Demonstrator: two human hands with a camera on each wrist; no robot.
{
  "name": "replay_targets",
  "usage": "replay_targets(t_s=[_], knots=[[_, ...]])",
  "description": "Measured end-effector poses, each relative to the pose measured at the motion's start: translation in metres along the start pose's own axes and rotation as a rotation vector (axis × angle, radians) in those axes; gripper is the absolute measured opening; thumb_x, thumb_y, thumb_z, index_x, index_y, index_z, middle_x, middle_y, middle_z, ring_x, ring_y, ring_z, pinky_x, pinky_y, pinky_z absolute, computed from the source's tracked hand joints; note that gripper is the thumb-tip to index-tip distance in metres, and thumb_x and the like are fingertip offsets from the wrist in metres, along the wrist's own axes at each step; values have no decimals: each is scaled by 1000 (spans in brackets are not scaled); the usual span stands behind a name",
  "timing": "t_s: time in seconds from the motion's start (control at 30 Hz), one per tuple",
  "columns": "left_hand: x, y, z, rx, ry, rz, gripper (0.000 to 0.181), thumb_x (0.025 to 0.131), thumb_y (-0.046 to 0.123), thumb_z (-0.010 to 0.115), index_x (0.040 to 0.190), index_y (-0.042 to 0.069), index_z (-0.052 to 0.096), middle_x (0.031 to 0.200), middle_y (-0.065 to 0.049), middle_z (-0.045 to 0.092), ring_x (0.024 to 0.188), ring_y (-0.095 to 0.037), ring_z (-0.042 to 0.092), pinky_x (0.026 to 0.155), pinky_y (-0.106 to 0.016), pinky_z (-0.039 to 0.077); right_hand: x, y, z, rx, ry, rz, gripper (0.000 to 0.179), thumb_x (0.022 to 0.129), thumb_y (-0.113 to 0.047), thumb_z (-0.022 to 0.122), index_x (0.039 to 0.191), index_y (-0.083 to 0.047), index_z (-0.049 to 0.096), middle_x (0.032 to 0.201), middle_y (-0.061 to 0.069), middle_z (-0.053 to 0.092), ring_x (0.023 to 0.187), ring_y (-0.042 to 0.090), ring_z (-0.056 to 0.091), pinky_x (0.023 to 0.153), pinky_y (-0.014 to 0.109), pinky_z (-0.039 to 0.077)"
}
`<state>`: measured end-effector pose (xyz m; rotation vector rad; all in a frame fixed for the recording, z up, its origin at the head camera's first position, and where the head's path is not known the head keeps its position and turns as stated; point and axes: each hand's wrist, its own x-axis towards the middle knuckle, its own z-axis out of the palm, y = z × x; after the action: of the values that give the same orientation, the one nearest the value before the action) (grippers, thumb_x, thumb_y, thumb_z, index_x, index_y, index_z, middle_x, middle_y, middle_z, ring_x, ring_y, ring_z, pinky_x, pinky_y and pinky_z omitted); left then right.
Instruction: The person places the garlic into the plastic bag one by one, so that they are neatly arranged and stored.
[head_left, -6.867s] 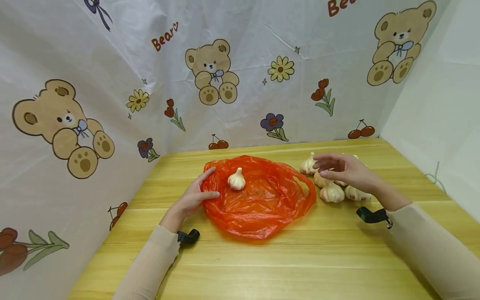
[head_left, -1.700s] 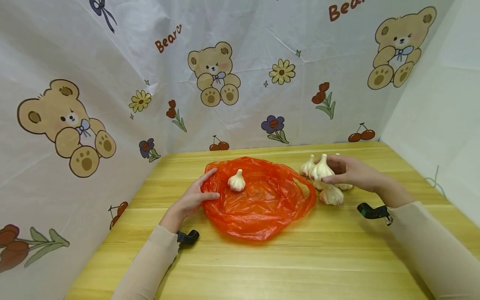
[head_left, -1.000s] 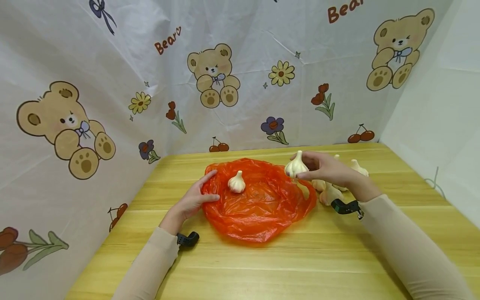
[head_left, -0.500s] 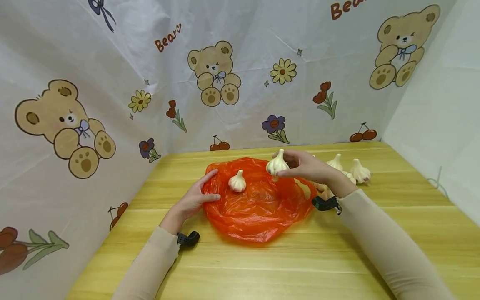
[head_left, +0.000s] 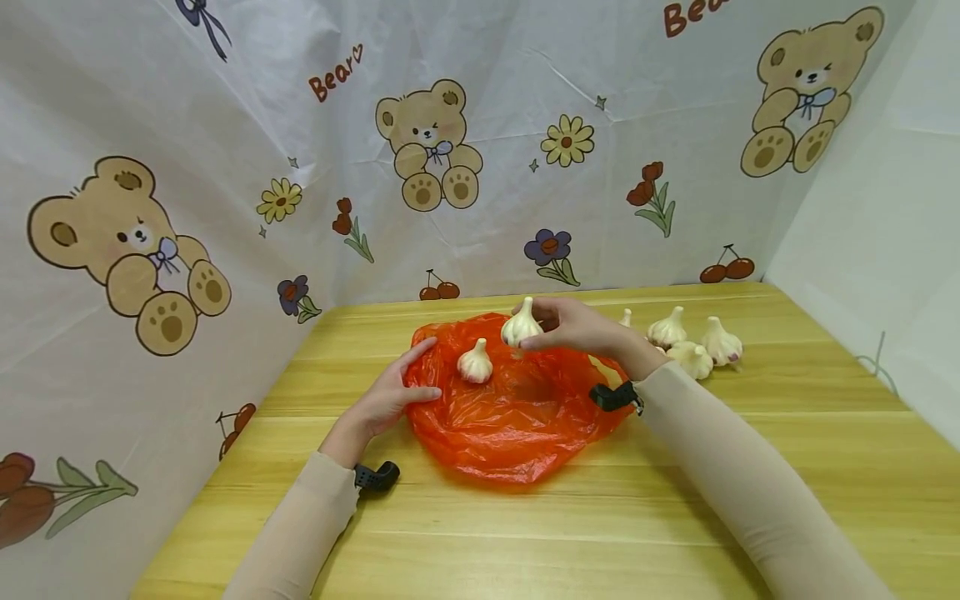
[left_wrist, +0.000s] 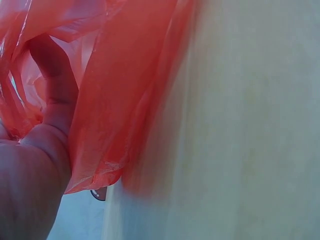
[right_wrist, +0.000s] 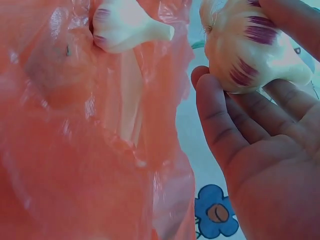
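Observation:
A red plastic bag (head_left: 510, 442) lies spread on the table, mouth up, with one white garlic bulb (head_left: 476, 365) on its left part. My left hand (head_left: 386, 398) holds the bag's left edge, thumb and forefinger spread; its other fingers are mostly hidden. In the left wrist view the thumb reaches in behind the red film (left_wrist: 117, 90). Over the back of the bag, my right hand (head_left: 573, 325) grips another garlic bulb (head_left: 519, 327) between thumb and fingers, stem up. Purple streaks mark that held bulb (right_wrist: 245, 47) in the right wrist view.
Several more garlic bulbs (head_left: 722, 343) sit together on the wooden table (head_left: 487, 542), right of the bag, partly hidden by my right wrist. A bear-printed sheet (head_left: 487, 167) hangs behind and at the left. A white wall (head_left: 892, 225) borders the right side.
My right hand has picked a garlic bulb from the pile and carried it left over the bag, uncovering more of the pile. The left hand stays at the bag's edge.

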<state>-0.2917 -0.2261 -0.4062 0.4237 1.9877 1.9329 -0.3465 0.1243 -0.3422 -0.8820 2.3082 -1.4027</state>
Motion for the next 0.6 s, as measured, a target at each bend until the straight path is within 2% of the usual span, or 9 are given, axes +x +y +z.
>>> replay_targets(t_s=[0.13, 0.37, 0.6], knots=[[-1, 1, 1, 0, -2, 2, 92, 91, -4, 70, 165, 27, 25, 169, -10, 22, 151, -40, 34, 102, -35, 56, 10, -1, 4, 0, -15, 6, 47, 89, -33, 82, 128, -19, 60, 124, 3, 70, 112, 23, 67, 99, 37, 56], [-3, 3, 1, 2, -10, 5, 93, 91, -3, 71, 165, 27, 24, 170, -10, 21, 151, -41, 33, 103, -35, 56, 26, 7, 10, 3, -30, -45, 44, 89, -22, 82, 126, -10, 61, 122, 7, 71, 110, 25, 69, 99, 38, 57], [-1, 1, 0, -2, -14, 2, 93, 91, -4, 70, 165, 28, 24, 169, -10, 22, 151, -41, 33, 103, -35, 56, 35, 18, 15, -2, -23, -9, 45, 89, -20, 82, 128, -10, 60, 126, 7, 70, 115, 23, 67, 103, 38, 56]])
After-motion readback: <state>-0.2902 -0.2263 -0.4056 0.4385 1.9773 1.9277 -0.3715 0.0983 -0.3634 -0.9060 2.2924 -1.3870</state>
